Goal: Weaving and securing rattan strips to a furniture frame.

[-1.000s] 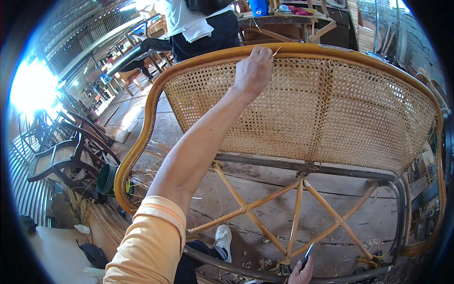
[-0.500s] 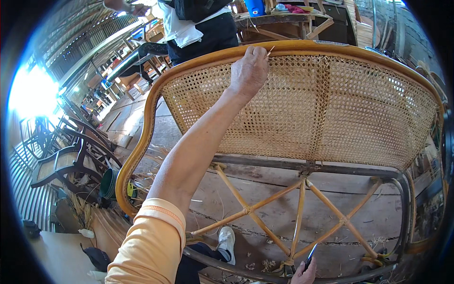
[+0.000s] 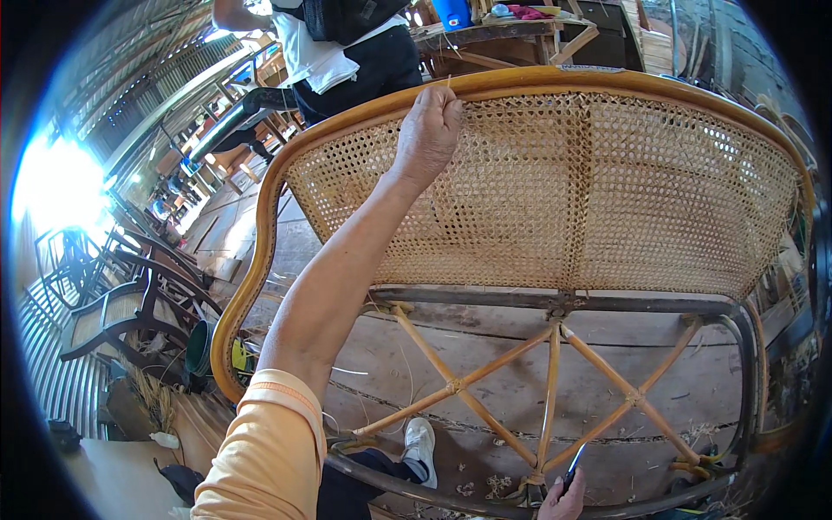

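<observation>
A rattan bench with a curved orange-brown frame (image 3: 555, 81) stands before me, its backrest filled with woven cane webbing (image 3: 511, 199). My left hand (image 3: 428, 130) is at the upper edge of that webbing, just under the top rail. Its fingers are pinched on a thin cane strand (image 3: 449, 84), whose light tip pokes up past them. Low in the view, my right hand (image 3: 563, 500) is closed round the dark handle of a small knife (image 3: 575, 464), the blade pointing up. That hand is partly cut off by the lower edge.
Crossed rattan poles (image 3: 454, 386) brace the open seat frame (image 3: 485, 299). My shoe (image 3: 419, 446) rests on the plank floor among cane scraps. Dark chairs (image 3: 130, 303) and a green bucket (image 3: 199, 347) are at the left. Beyond the backrest stand another person (image 3: 347, 69) and a workbench (image 3: 485, 36).
My left hand has shifted a little to the left along the top rail with the strand. The view has shifted slightly. My right hand still holds the knife in about the same place.
</observation>
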Action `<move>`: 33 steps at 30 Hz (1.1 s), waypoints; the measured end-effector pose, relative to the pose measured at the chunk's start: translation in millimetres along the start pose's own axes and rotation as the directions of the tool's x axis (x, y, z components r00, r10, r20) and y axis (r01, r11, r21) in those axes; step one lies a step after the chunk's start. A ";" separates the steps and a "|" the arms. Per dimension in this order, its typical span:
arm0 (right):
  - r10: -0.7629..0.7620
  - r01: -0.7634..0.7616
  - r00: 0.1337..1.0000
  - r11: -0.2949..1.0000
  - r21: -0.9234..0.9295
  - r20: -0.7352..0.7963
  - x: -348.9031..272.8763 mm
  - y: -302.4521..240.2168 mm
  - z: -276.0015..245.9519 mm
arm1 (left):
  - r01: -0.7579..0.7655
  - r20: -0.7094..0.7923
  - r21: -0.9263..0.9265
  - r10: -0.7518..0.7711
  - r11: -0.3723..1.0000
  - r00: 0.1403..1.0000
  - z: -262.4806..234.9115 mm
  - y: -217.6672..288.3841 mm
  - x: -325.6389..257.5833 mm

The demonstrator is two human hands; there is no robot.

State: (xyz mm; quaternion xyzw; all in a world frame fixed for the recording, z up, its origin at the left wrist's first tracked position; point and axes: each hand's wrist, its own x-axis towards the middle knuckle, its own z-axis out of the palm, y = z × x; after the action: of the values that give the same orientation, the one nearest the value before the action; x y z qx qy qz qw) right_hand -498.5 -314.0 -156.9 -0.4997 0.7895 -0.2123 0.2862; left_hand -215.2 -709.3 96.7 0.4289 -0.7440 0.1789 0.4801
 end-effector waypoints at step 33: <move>0.013 -0.013 1.000 1.000 -0.007 -0.019 -0.7 -2.7 0.9 | 0.360 0.234 0.356 -0.455 0.862 0.859 -10.3 34.6 37.9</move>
State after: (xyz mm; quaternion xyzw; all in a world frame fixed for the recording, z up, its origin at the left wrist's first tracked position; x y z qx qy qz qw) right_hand -495.9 -314.5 -155.8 -0.4938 0.7961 -0.2122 0.2783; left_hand -243.9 -700.4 139.6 0.6685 -0.6648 0.1135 0.3135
